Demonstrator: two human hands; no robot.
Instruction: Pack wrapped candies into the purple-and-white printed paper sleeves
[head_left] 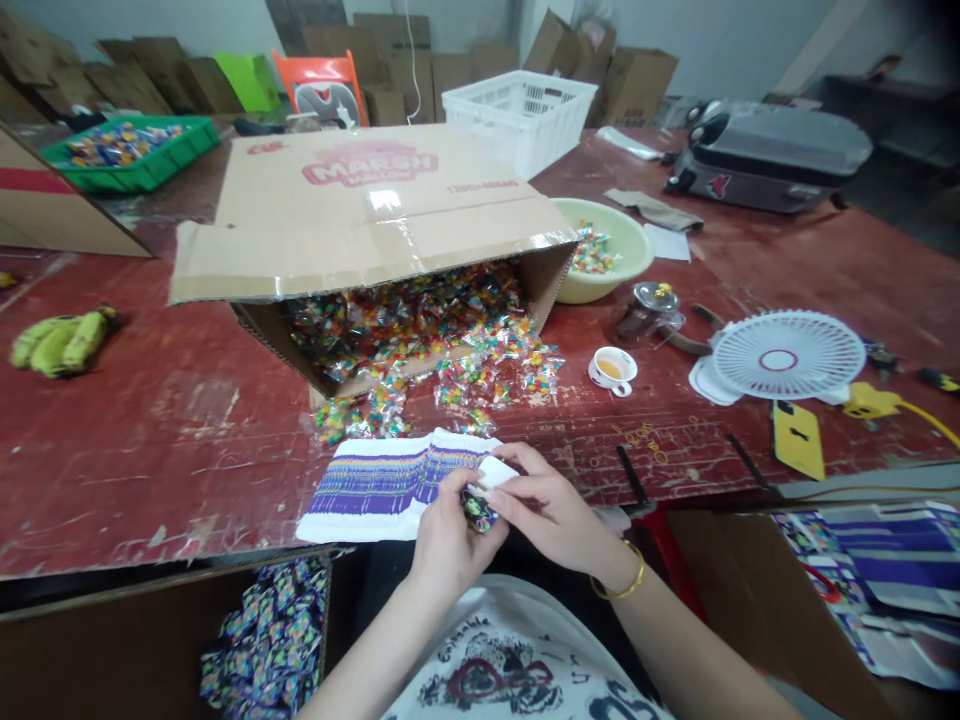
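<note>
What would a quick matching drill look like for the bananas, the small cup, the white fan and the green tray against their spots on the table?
Things:
1. bananas
2. small cup
3. white fan
4. green tray

Places:
A. far left corner
B. right side, lying flat
C. left edge, near side
D. just right of the spilled candy

Pairs: 1-C, 2-D, 3-B, 4-A

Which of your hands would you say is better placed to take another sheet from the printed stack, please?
Probably the left hand: it lies against the stack of printed sheets, pinching a small candy packet. The right hand sits farther off, holding a white sheet.
</note>
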